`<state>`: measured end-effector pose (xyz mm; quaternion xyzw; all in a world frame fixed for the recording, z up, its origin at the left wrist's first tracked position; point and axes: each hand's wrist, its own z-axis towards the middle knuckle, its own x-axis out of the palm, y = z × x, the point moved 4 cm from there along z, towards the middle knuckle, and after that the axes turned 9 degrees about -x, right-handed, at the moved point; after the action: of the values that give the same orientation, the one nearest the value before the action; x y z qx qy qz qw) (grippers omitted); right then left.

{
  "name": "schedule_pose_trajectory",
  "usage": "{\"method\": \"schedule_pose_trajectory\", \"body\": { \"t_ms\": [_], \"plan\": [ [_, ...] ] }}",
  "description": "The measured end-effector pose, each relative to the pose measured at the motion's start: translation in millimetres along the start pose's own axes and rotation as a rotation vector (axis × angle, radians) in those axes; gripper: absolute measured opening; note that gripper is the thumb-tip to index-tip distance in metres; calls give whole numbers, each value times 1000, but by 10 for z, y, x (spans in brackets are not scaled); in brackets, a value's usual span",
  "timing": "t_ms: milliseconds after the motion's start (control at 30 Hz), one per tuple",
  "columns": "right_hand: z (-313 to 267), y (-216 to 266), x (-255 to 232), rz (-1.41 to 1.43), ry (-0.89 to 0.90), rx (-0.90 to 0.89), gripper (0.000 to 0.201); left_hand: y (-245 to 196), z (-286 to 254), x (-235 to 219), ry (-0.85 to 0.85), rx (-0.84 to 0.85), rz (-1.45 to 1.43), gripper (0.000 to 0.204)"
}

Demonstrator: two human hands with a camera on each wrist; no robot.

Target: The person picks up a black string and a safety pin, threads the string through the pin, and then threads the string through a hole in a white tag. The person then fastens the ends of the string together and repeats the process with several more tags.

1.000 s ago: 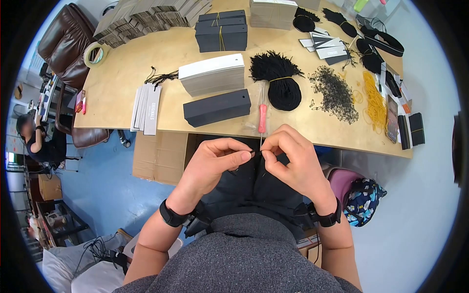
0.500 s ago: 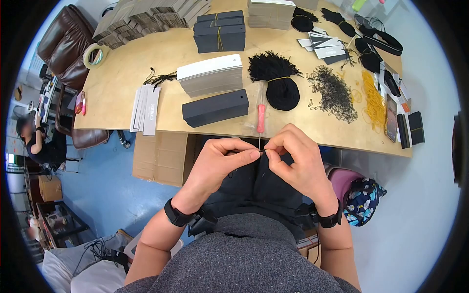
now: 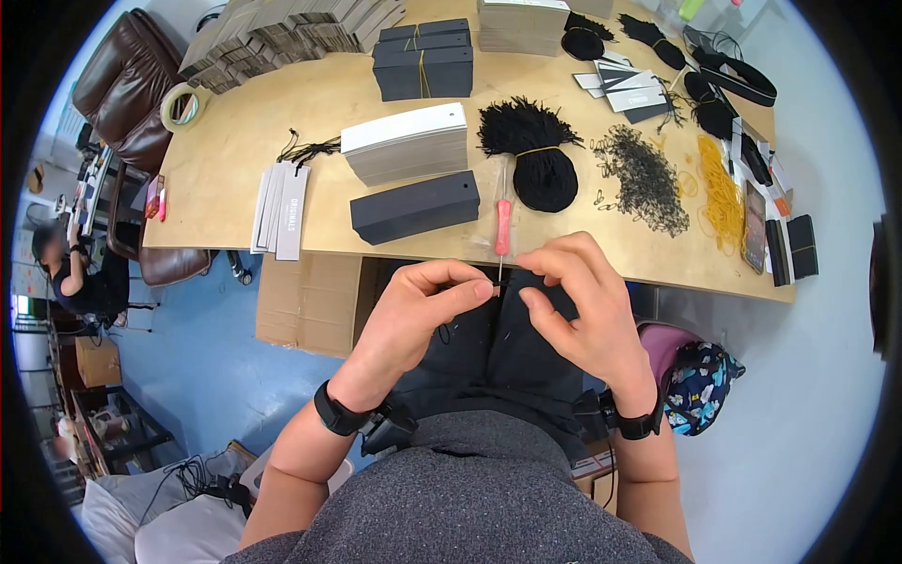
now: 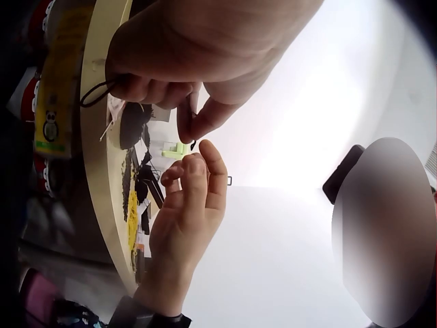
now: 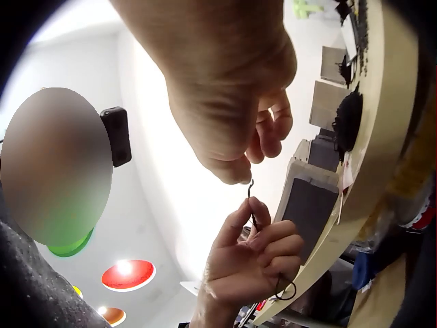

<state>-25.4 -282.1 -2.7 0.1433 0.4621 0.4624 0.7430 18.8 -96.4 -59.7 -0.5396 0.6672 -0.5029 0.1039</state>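
My left hand (image 3: 426, 305) pinches a thin black cord (image 5: 250, 192) between thumb and index finger. A short end of the cord sticks out past these fingertips, and its loop (image 4: 95, 94) hangs from the other side of the hand. Just to the right is my right hand (image 3: 587, 315), its thumb and index finger spread apart, with nothing seen between them. Both hands are in front of the table edge, above the lap. Directly beyond them lies a pink-handled tool (image 3: 504, 226), its thin metal shaft jutting over the edge toward the fingers.
A banded bundle of black cords (image 3: 545, 179) lies behind the tool, beside a pile of small dark pins (image 3: 644, 179) and yellow rubber bands (image 3: 721, 202). Left are a dark card stack (image 3: 413, 209), a white card stack (image 3: 406, 146) and corded tags (image 3: 279, 211). A cardboard box (image 3: 305, 301) stands below.
My two hands' fingertips came together at the cord, then my right thumb and index finger parted from it. My left hand shifted slightly right and keeps its pinch.
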Motion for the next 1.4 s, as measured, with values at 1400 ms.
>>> {"method": "schedule_pose_trajectory", "body": {
  "t_ms": [1400],
  "plan": [
    [-71, -143, 117, -220, -33, -112, 18, 142, 0, 48, 177, -229, -325, 21]
  ]
}}
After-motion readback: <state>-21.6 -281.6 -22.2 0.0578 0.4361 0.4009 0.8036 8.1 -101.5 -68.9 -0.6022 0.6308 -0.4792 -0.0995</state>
